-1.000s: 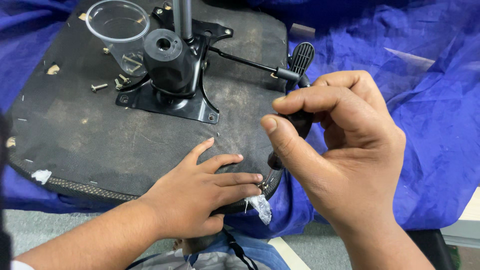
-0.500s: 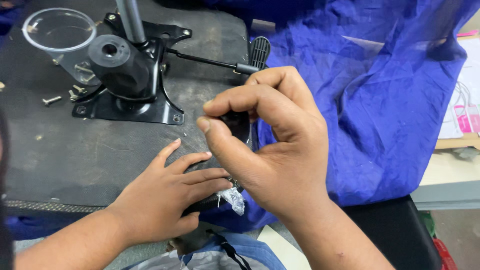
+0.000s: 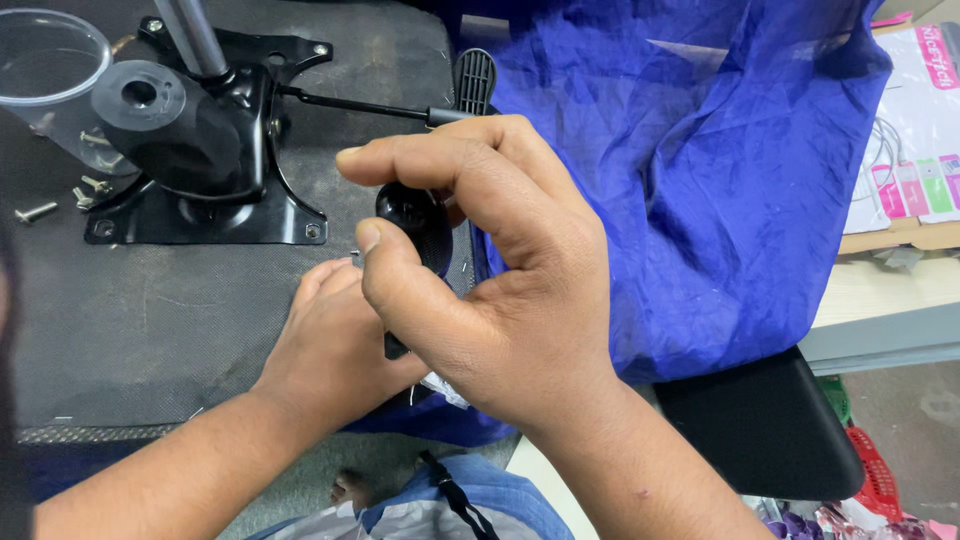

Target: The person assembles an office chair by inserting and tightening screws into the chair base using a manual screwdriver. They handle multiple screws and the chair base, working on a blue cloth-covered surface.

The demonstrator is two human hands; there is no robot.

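R hand point(image 3: 500, 290) is closed round a black tool handle point(image 3: 415, 225), thumb and forefinger pinching its rounded top, the tool upright over the near-right part of the upturned chair seat base point(image 3: 150, 320); tip hidden behind the hands. L hand point(image 3: 335, 335) lies on the seat underside just below/behind the R hand, fingers curled toward the tool tip; can't tell if it grips anything. Seat's near edge runs along the bottom w/ a frayed strip, its right edge just beside the R hand, where white scrap point(image 3: 445, 385) sticks out; bare black fabric to the left of the L hand is the widest free room. Behind the hands: black metal tilt mechanism plate point(image 3: 215, 215) bolted to the seat, black cylinder hub point(image 3: 150, 115) on it, grey gas-lift column point(image 3: 195, 40) rising at the top, and a lever rod w/ ribbed black paddle point(image 3: 475, 80) reaching right, close above the R knuckles. Blue cloth point(image 3: 680, 170) bunched along the right side, partly over a black cushion point(image 3: 760, 420). Far left: clear plastic cup point(image 3: 50, 85), contents not readable; loose screws point(image 3: 40, 210) lie on the seat beside it.
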